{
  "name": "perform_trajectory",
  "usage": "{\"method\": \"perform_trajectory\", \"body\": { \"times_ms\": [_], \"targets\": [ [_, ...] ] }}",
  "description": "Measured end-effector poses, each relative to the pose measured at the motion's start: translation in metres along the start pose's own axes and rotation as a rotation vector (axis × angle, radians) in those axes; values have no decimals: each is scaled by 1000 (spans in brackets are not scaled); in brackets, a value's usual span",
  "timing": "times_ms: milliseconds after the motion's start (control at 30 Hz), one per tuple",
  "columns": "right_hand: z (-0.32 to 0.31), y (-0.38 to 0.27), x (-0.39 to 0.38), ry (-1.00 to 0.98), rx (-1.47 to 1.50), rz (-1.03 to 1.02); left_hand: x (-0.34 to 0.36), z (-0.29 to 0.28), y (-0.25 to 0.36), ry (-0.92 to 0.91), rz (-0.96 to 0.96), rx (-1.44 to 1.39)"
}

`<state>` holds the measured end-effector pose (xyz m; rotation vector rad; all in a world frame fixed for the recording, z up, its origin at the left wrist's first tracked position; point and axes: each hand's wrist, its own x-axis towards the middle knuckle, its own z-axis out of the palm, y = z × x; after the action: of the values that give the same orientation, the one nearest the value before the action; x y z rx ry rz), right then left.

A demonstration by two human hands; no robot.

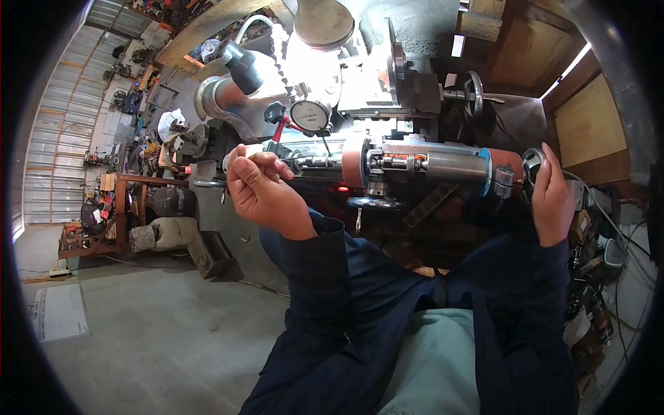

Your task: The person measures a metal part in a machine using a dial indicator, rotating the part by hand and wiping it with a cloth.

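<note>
My left hand (264, 188) is raised with its fingers curled together, just in front of the work end of a machine. Whatever may be between its fingertips cannot be made out. Behind it stands a dial gauge (309, 117) on a red-jointed arm (278, 130), its thin probe pointing down toward a slim metal shaft (318, 162). My right hand (555, 197) wraps the outer side of a small metal handwheel (532, 164) at the machine's right end. Between my hands lie an orange-brown housing (355, 162) and a steel cylinder (456, 168).
A lower handwheel (373, 203) with a handle juts toward me. Above, a bright lamp (324, 28) hangs over the machine, and another handwheel (474, 95) stands farther back. A cluttered bench (124, 187) is on the left; cables (609, 207) hang on the right.
</note>
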<state>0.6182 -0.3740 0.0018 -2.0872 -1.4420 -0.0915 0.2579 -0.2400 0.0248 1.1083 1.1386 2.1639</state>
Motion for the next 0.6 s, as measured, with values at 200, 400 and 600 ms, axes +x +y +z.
{"method": "perform_trajectory", "body": {
  "times_ms": [200,400,600],
  "targets": [
    [-2,3,41,-248,-124,55,-2,1,-5,-61,-87,-48],
    [-3,-6,25,-119,-87,27,-6,6,-19,-155,-11,-90],
    [2,-5,6,-1,-102,29,-10,9,-22,-182,7,-9]
  ]
}}
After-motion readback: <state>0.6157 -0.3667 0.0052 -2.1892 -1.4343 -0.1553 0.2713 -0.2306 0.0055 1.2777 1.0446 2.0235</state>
